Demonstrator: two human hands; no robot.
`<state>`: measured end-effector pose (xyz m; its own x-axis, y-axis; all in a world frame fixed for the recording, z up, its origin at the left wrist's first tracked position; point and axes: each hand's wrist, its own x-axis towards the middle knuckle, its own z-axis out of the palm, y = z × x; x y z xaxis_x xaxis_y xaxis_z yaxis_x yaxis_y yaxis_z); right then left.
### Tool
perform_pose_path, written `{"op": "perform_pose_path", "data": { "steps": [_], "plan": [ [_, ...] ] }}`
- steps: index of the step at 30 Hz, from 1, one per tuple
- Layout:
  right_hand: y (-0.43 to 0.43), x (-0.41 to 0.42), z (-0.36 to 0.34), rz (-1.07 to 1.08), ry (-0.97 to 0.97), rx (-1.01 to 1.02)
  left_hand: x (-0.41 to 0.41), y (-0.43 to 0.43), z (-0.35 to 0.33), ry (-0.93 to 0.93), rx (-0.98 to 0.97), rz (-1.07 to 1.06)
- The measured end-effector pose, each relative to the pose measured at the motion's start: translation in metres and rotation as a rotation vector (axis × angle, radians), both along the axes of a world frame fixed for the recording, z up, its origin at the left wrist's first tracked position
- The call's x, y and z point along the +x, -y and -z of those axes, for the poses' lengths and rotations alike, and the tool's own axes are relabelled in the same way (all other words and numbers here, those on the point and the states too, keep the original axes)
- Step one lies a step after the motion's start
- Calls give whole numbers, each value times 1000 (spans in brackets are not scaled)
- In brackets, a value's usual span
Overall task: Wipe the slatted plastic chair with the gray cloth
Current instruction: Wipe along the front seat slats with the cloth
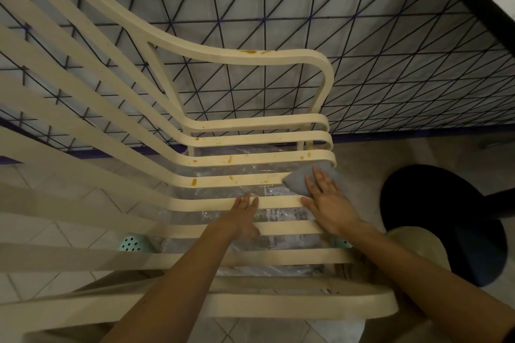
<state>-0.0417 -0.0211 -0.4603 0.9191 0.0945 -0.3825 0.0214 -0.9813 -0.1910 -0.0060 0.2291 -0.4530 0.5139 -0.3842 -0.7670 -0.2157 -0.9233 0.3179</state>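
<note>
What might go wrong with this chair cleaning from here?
1. The gray cloth lies at the front end of a slat under the flat right hand; it might slip off the edge or through a gap.
2. Orange-brown stains dot other slats and the armrest; wiping may smear them, or some could be missed.
</note>
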Motion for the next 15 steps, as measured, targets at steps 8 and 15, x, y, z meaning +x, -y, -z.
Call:
{"op": "perform_pose_path", "data": {
  "steps": [8,15],
  "plan": [
    [-14,11,0,145,-54,10,0,1,1,-5,-2,-17],
    [-13,9,0,-61,-5,29,2,2,-3,-12,-9,-16]
  ]
}}
